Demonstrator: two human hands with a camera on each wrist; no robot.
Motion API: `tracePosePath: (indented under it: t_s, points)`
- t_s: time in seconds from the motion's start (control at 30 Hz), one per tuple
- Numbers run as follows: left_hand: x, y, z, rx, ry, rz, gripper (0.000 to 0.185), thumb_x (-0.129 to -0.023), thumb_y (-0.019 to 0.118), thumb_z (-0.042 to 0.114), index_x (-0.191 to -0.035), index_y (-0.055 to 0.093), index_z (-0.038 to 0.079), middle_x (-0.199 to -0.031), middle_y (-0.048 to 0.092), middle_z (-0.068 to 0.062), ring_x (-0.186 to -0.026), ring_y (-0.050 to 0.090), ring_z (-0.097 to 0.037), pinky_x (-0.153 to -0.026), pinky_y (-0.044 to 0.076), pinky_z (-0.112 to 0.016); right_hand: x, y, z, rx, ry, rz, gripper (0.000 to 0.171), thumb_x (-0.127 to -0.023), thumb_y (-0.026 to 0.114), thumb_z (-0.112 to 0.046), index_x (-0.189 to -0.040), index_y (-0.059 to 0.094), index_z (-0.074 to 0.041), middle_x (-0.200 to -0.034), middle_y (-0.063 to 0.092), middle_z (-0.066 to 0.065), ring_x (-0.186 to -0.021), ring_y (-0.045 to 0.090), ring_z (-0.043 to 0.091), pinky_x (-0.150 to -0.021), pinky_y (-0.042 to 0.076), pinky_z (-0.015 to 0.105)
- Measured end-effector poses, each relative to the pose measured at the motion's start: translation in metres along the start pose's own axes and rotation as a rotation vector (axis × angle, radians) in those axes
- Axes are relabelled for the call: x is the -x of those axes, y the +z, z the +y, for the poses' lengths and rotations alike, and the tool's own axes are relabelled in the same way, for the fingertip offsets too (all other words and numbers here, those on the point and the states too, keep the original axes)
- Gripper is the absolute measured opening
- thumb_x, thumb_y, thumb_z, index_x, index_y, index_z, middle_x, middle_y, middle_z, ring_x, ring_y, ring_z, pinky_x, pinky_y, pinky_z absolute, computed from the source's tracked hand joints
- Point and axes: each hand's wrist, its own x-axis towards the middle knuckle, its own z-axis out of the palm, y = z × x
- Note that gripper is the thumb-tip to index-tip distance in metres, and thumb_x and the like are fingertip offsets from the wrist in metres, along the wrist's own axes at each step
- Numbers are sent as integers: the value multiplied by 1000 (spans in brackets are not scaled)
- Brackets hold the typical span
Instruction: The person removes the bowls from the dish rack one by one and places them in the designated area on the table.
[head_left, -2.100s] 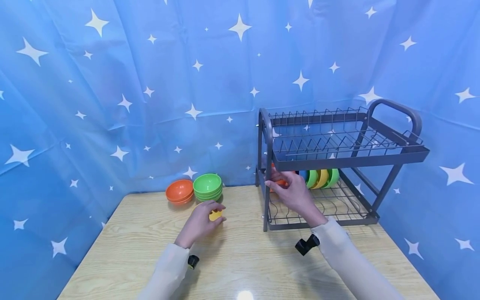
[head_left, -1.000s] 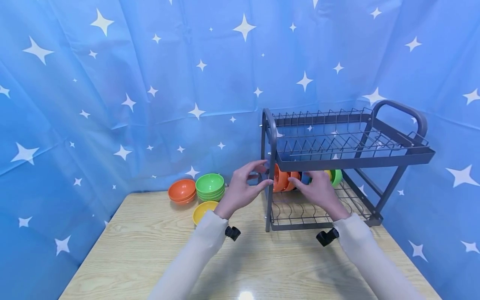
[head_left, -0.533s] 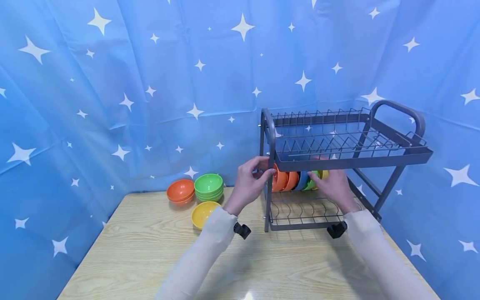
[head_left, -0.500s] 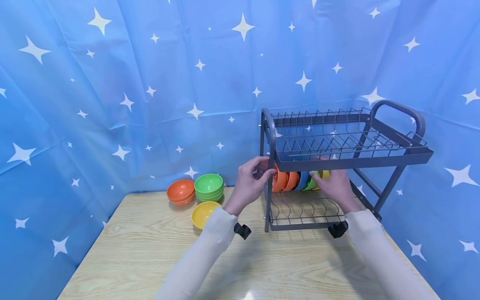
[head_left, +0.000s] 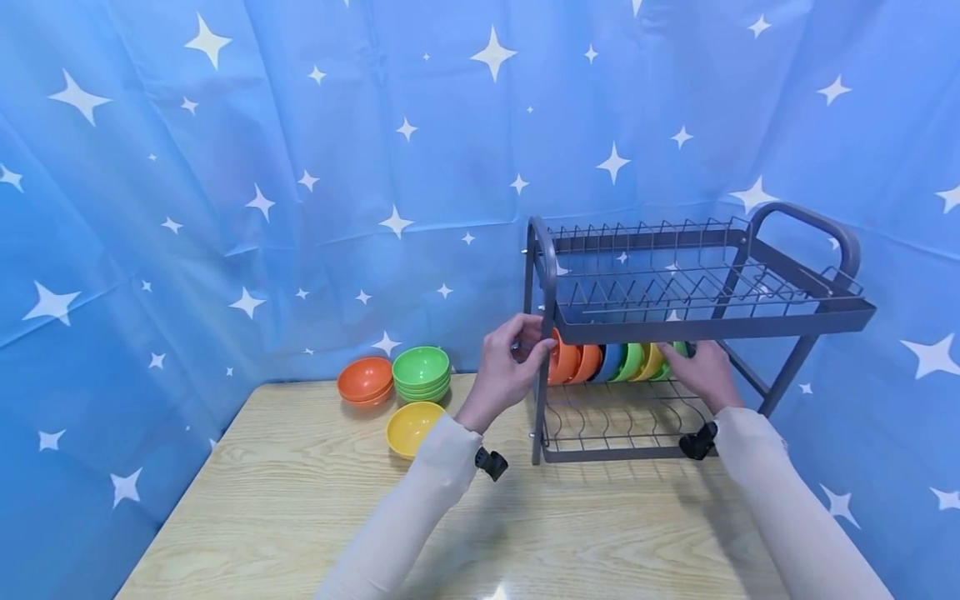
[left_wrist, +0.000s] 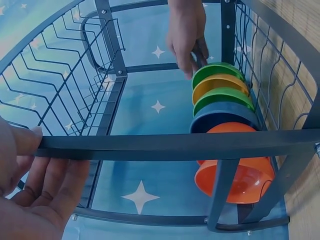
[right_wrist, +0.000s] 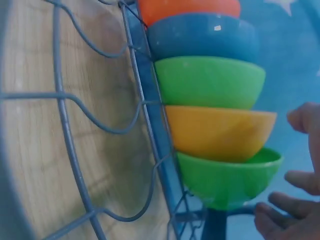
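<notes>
A grey two-tier dish rack (head_left: 712,321) stands at the table's back right. On its lower tier a row of bowls stands on edge: orange (head_left: 564,362), blue (head_left: 609,362), green (head_left: 630,360), yellow (head_left: 649,360) and a last green bowl (head_left: 677,350). My left hand (head_left: 534,348) grips the rack's front left corner, its thumb (left_wrist: 22,142) on the upper tier's rail. At the row's right end my right hand (head_left: 690,367) reaches under the upper tier. Its fingers (left_wrist: 192,57) touch the last green bowl (left_wrist: 217,70) at the rim. In the right wrist view the fingertips (right_wrist: 280,212) lie loosely beside that bowl (right_wrist: 225,177).
Left of the rack on the wooden table (head_left: 300,517) sit a stack of orange bowls (head_left: 364,380), a stack of green bowls (head_left: 421,371) and a single yellow bowl (head_left: 409,425). A blue star-patterned curtain (head_left: 225,167) closes in the back and both sides. The rack's upper tier holds nothing.
My left hand let go of the yellow bowl on the table and took hold of the rack's corner. My right hand slid right along the bowl row to its far end.
</notes>
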Motion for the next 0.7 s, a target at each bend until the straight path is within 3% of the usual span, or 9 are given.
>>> tracePosePath:
  t_s: [0.33,0.7]
  points:
    - [4,6,-3,-14,13,20,21,-99,69,18,-119,66,11,-97,71,-7,-83,65,-10,-70,59,-21,-7,3,18,-35,109,-46,100,-98,34,-75,-159,25,4,-153,36,39,-134,42,56,-104,43,70]
    - [4,7,-3,10,19,40,19,-100,68,17,-117,66,11,-97,69,-7,-83,66,-13,-71,59,-22,-14,5,23,-52,170,-45,91,-103,34,-66,-157,27,7,-155,37,37,-138,41,53,-108,43,66]
